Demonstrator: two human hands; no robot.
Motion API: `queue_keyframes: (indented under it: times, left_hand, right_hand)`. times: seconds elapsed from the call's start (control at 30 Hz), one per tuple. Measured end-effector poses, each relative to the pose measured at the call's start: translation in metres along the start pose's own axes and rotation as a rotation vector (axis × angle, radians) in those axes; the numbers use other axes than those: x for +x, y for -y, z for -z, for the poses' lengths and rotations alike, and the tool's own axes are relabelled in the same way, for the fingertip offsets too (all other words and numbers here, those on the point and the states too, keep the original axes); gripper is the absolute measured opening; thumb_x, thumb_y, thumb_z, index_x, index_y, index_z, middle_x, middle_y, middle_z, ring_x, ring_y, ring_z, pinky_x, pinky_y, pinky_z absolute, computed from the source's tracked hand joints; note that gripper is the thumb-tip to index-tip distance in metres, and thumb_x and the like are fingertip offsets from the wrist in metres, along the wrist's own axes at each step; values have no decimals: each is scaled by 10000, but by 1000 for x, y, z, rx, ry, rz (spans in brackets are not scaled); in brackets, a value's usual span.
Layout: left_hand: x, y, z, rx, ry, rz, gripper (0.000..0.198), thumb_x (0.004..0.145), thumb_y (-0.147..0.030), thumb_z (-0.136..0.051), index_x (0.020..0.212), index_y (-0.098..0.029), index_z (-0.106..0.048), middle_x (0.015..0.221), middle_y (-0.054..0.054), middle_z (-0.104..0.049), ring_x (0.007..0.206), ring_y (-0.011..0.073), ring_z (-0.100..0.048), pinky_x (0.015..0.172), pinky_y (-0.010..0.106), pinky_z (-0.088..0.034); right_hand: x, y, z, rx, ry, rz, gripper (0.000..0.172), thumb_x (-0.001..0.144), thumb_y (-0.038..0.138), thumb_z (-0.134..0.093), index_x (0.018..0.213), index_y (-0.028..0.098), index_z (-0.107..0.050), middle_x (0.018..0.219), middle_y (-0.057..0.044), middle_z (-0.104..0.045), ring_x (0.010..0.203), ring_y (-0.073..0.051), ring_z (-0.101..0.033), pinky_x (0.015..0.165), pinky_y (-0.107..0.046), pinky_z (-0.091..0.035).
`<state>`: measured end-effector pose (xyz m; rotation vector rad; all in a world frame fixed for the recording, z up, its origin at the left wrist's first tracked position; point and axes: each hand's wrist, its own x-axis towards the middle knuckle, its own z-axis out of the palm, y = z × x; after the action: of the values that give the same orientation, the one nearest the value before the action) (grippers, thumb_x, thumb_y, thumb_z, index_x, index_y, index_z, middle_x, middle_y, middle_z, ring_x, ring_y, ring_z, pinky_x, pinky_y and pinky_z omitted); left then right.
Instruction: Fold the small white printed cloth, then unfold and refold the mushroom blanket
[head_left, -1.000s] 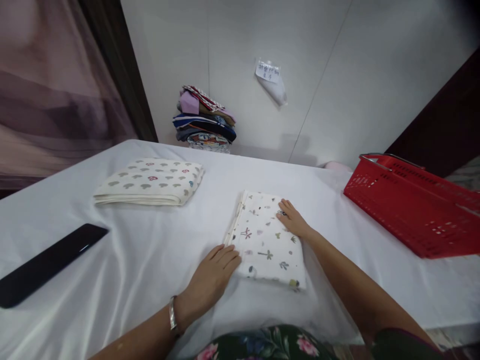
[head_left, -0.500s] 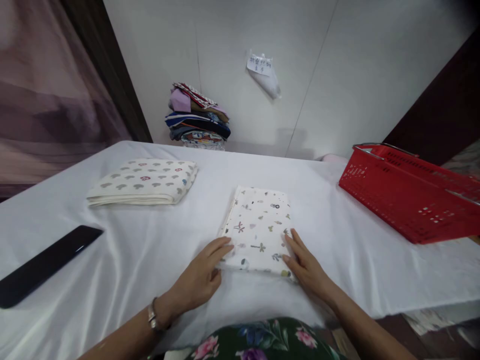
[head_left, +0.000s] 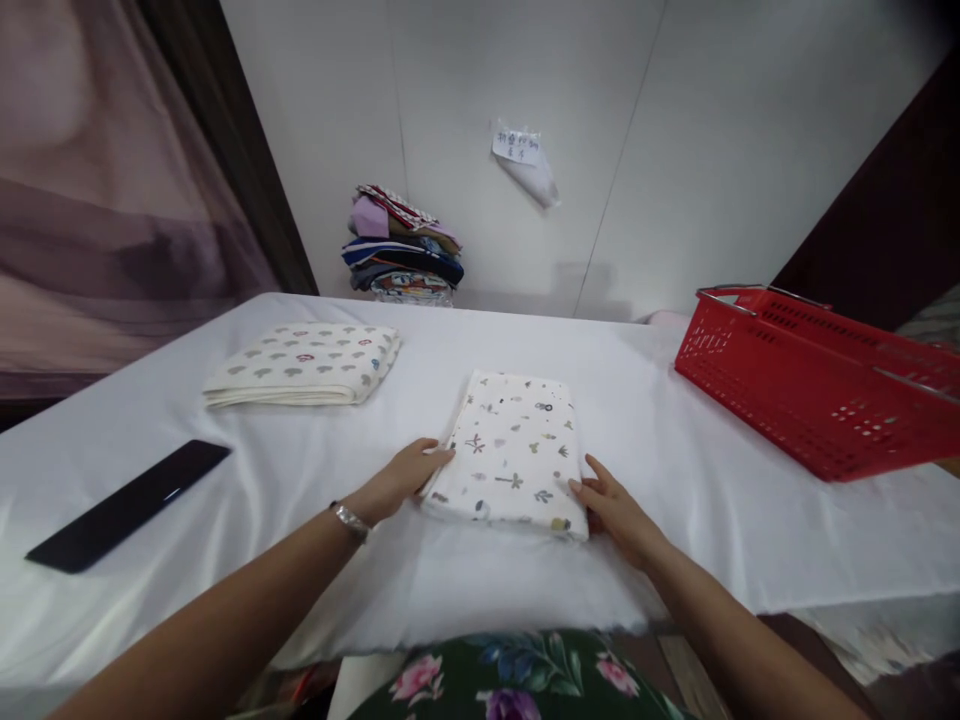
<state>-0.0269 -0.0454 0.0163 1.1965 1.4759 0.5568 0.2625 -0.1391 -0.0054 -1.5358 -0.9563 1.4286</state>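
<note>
A folded white cloth (head_left: 516, 455) with small printed motifs lies on the white-covered table (head_left: 300, 500) in front of me. My left hand (head_left: 401, 480) is at its left near edge, thumb on top and fingers tucked against the fold. A metal bracelet sits on that wrist. At the cloth's right near corner, my right hand (head_left: 613, 506) has its fingers pressed to the edge. Both hands clasp the cloth from the sides.
A second folded cloth (head_left: 307, 362) with a heart print lies at the back left. A black flat object (head_left: 127, 505) rests near the left edge. A red plastic basket (head_left: 810, 375) stands at the right. Folded clothes (head_left: 401, 248) are stacked by the wall.
My right hand slid from the cloth's far right side down to its near right corner. My left hand shifted to the left edge. The cloth's near edge now looks squeezed between both hands.
</note>
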Motion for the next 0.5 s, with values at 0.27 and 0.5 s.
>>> queue_keyframes:
  times: [0.27,0.5]
  left_hand:
    - [-22,-2,-33,-54,384,3,596,656,-467,-634,1133,-132,-507,947,109,-655,699,178,-616,605,301,-496]
    - [6,-5,-35,167,278,-149,372,694,-460,-567,916,-166,-624,920,81,-649,686,166,-596,584,280,-475]
  right_hand:
    - [19,33,56,-172,-102,153,822,698,321,-648,1413,234,-253,1070,-108,-619,965,-271,-611,831,-401,-479]
    - [30,18,108,-435,-153,27,707,717,420,-648,1341,190,-411,1058,-96,-624,948,-231,-601,802,-318,-472]
